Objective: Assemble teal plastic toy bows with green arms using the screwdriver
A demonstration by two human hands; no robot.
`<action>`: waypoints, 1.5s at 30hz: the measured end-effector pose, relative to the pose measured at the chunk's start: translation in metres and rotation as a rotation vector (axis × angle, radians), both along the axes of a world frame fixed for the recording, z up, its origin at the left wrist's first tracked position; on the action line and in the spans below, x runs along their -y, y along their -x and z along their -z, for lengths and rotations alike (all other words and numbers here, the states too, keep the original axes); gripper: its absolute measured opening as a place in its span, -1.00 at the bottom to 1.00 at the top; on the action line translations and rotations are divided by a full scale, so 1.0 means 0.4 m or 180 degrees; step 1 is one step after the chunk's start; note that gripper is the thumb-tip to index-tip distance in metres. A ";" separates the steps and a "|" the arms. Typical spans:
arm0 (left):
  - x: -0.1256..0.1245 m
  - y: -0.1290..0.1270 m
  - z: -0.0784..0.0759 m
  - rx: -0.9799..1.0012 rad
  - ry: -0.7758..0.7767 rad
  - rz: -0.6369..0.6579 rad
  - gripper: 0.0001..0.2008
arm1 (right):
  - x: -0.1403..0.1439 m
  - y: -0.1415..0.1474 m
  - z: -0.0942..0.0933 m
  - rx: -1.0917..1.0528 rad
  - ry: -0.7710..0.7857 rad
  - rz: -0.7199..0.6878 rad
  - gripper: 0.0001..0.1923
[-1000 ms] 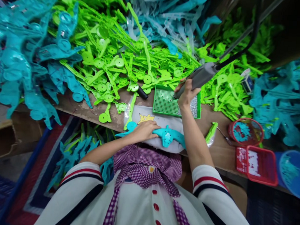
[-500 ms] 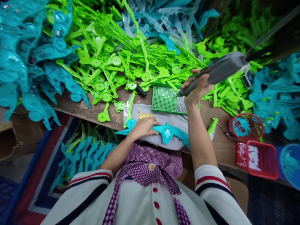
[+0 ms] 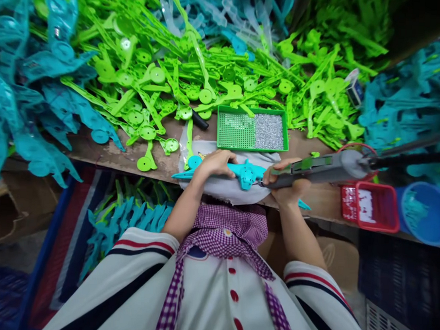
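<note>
Landmark for this entry: the green tray [image 3: 252, 131] on the counter [image 3: 107, 153].

1. Far left of the tray, I log a teal parts pile [image 3: 29, 93] hanging over the counter edge.
2. Left of and behind the tray, a green parts pile [image 3: 166, 65] covers the counter.
3. Left and nearer than the tray, my left hand [image 3: 215, 162] lies pressed on the teal toy part [image 3: 241, 172], fingers curled over its upper edge; grip clamped on the part.
4. The teal toy part lies flat on a white cloth [image 3: 222, 187], just in front of the tray.
5. In front of the tray, to its right, my right hand [image 3: 287, 182] has its grip clamped on the grey screwdriver [image 3: 316, 169]; its tip meets the teal toy part.
6. Right of the tray, a red basket [image 3: 367, 205].
7. Farther right, a blue bowl [image 3: 422, 213].
</note>
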State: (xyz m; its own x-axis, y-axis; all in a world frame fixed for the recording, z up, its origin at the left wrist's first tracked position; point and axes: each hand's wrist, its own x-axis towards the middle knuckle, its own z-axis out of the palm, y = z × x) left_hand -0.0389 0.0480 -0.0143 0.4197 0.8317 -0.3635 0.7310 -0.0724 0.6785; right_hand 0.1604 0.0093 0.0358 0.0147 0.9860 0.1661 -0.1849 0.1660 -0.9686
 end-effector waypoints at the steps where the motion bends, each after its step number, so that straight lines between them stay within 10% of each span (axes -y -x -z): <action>1: 0.004 0.000 0.001 -0.0020 -0.0052 0.0000 -0.60 | -0.001 0.002 0.004 0.0010 0.0041 -0.0058 -0.28; 23: 0.035 -0.001 0.011 -0.0123 -0.0474 -0.0040 -0.56 | 0.028 0.002 0.056 -0.0222 -0.0237 -0.0480 -0.39; 29: 0.028 0.006 0.016 -0.0065 -0.0431 0.0050 -0.56 | -0.203 0.055 -0.024 -0.0057 -0.0649 0.0374 -0.24; 34: 0.025 0.003 0.000 -0.0107 -0.0324 0.0083 -0.56 | -0.431 0.143 0.023 0.0088 -0.0740 0.0698 -0.37; 45: 0.021 0.000 -0.006 -0.0152 -0.0181 0.0069 -0.56 | -0.476 0.160 0.100 0.0548 -0.0705 0.0609 -0.35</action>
